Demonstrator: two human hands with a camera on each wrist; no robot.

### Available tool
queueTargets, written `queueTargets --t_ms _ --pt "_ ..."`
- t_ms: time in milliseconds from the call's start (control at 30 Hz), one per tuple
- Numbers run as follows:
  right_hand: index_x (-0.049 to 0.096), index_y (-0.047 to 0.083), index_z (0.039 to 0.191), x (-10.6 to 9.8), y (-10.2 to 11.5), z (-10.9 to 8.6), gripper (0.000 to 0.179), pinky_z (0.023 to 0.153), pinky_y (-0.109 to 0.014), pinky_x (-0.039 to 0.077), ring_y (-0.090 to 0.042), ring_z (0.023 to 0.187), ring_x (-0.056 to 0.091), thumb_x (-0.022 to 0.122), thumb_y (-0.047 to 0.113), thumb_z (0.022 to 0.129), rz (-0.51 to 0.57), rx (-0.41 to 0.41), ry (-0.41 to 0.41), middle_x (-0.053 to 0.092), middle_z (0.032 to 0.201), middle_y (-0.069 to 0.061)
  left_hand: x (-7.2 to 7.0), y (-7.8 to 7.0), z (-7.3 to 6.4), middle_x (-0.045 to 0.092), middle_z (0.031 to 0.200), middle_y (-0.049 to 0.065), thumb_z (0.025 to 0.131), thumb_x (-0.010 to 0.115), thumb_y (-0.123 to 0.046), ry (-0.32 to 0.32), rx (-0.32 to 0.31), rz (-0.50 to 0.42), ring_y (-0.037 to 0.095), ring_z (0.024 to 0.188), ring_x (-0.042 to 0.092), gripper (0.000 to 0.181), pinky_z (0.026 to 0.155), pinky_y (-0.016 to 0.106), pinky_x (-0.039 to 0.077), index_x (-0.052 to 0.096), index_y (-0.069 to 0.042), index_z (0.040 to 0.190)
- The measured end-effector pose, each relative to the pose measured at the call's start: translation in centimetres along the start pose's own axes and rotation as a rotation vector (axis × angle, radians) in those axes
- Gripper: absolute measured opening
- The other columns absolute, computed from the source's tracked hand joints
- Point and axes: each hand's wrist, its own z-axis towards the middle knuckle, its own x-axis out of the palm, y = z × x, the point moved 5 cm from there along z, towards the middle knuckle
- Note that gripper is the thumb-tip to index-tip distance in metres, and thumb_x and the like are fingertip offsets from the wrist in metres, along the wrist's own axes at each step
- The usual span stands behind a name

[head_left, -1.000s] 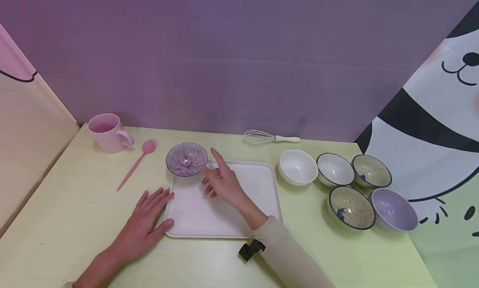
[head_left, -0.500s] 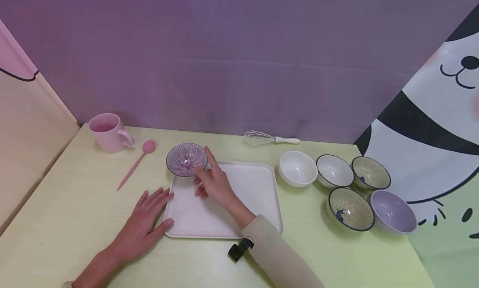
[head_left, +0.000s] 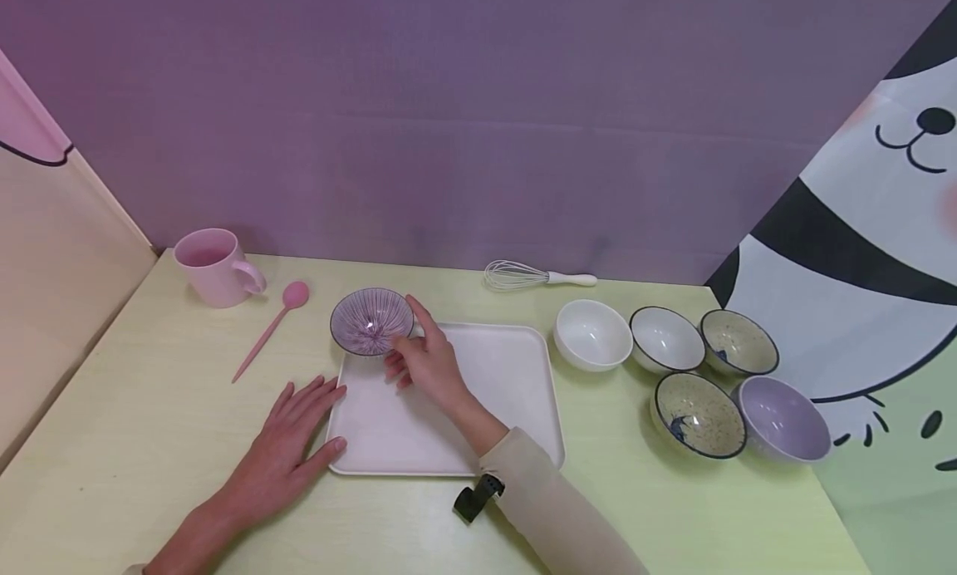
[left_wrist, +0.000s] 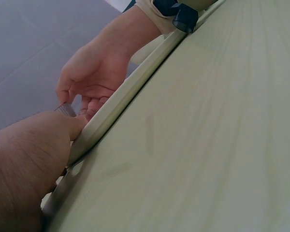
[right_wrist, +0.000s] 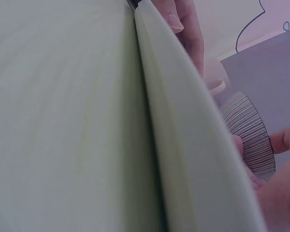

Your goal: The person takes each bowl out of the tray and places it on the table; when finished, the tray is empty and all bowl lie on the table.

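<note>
A small bowl with purple stripes [head_left: 366, 326] stands at the far left corner of a white rectangular tray [head_left: 478, 392]. My right hand [head_left: 434, 363] grips its right side, thumb over the rim inside and the other fingers along the outside. In the right wrist view the striped outer wall of the bowl [right_wrist: 249, 135] shows between thumb and fingers. My left hand [head_left: 277, 450] lies with straight fingers beside the tray, fingertips touching its left edge. Part of the tray is hidden under my right hand and forearm.
A pink mug [head_left: 217, 267] and pink spoon [head_left: 272, 326] are at the left. A whisk [head_left: 534, 276] lies at the back. On the right stand several bowls: a white one [head_left: 594, 334], a dark-rimmed white one [head_left: 665, 338], speckled ones [head_left: 699, 413] and a lilac one [head_left: 785, 417].
My right hand has moved left to the striped bowl and closed on its rim. The left hand and the tray have stayed in place.
</note>
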Motion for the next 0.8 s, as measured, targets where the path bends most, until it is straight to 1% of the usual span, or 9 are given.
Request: queueTargets --t_ms 67,167,300,500,667,800 --pt "0.038 0.02 0.174 -0.1 0.0 0.0 0.073 0.05 -0.025 0.062 -0.016 0.062 0.072 0.058 0.007 0.105 0.029 0.02 -0.016 0.079 0.09 -0.027 0.0 0.0 0.0 0.054 0.164 0.024 0.106 0.073 -0.024 0.0 0.001 0.0 0.048 0.155 0.043 0.063 0.141 0.033 0.001 0.053 -0.004 0.162" --pt "0.042 0.019 0.172 -0.2 0.0 -0.1 0.075 0.05 -0.023 0.061 -0.012 0.06 0.07 0.056 0.004 0.101 0.067 0.037 -0.036 0.079 0.088 -0.027 0.0 0.0 0.0 0.054 0.164 0.024 0.106 0.073 -0.024 0.002 0.0 0.001 0.048 0.155 0.043 0.063 0.141 0.033 0.001 0.053 -0.004 0.162" --pt "0.044 0.018 0.171 -0.3 0.2 -0.3 0.075 0.052 -0.023 0.062 -0.013 0.059 0.07 0.055 0.002 0.098 0.095 0.037 -0.044 0.078 0.085 -0.027 0.0 0.0 0.0 0.054 0.164 0.024 0.106 0.073 -0.024 0.004 -0.002 -0.002 0.048 0.156 0.043 0.063 0.141 0.033 0.001 0.053 -0.004 0.162" --pt "0.047 0.018 0.17 -1.3 1.4 -1.1 0.077 0.052 -0.023 0.062 -0.013 0.058 0.07 0.053 0.0 0.096 0.129 0.022 -0.06 0.078 0.083 -0.026 0.0 0.0 0.1 0.054 0.164 0.023 0.106 0.073 -0.024 -0.003 0.007 -0.007 0.049 0.155 0.043 0.063 0.141 0.032 0.001 0.053 -0.004 0.162" --pt "0.047 0.017 0.17 -2.3 2.0 -1.9 0.078 0.052 -0.022 0.061 -0.013 0.058 0.07 0.053 0.0 0.094 0.151 0.017 -0.087 0.077 0.077 -0.021 0.0 0.0 0.0 0.054 0.164 0.023 0.105 0.074 -0.023 -0.008 0.014 -0.006 0.049 0.155 0.043 0.063 0.141 0.032 0.001 0.053 -0.004 0.161" --pt "0.049 0.019 0.169 -3.2 2.1 -2.6 0.078 0.053 -0.023 0.061 -0.014 0.058 0.069 0.053 0.0 0.093 0.15 0.014 -0.101 0.075 0.074 -0.017 0.0 0.1 0.0 0.055 0.164 0.022 0.105 0.074 -0.023 -0.014 0.017 -0.005 0.049 0.155 0.043 0.063 0.141 0.032 0.001 0.053 -0.003 0.161"
